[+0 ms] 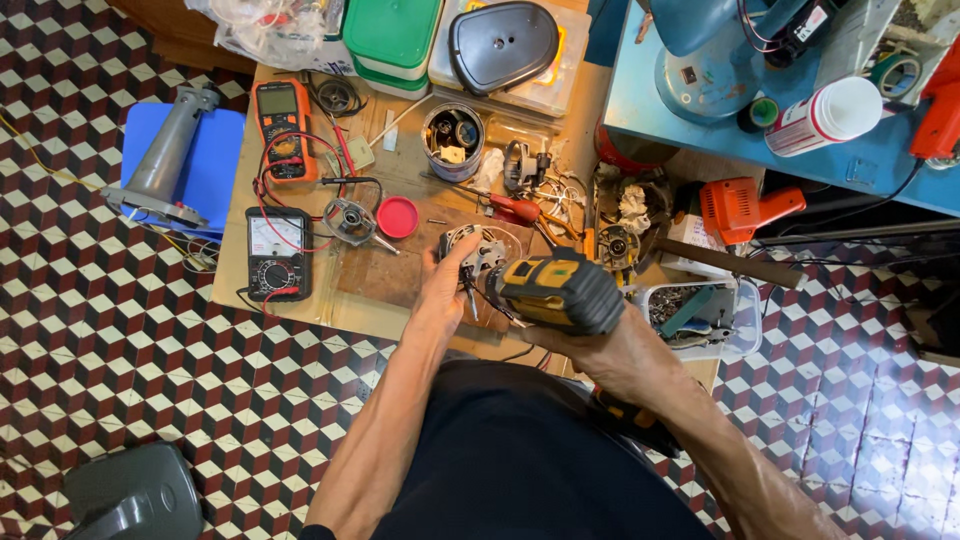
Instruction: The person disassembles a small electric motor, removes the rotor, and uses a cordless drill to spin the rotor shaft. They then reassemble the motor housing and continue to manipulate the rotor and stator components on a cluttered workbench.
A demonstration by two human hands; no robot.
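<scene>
A low wooden desk (300, 300) stands on a floor of red, black and white cube-pattern tiles (120, 360), and you look straight down on it from above your lap. Your right hand (610, 355) is closed around the grip of a yellow and black cordless drill (560, 290), its nose pointed left. Your left hand (445, 285) is wrapped around a small metal motor housing (480, 250) with copper windings, steadying it on the desk right at the drill's tip.

Just left of the motor lie a red round lid (397, 216) and a grey metal end cap (350, 220). Further left sit 2 meters: a black analogue multimeter (278, 253) and, behind it, an orange digital multimeter (282, 125), with red leads looped between them. Behind the motor stand a tin can of small parts (453, 140) and a red-handled screwdriver (515, 209). To the right of the drill, a clear plastic tray (735, 320) holds loose hardware, and an orange power drill (745, 205) lies beyond it. At the back are a green lidded box (392, 35) and a dark grey plastic cover (502, 45). At far left, a grey metal column (165, 155) rests on a blue stool (215, 165).
</scene>
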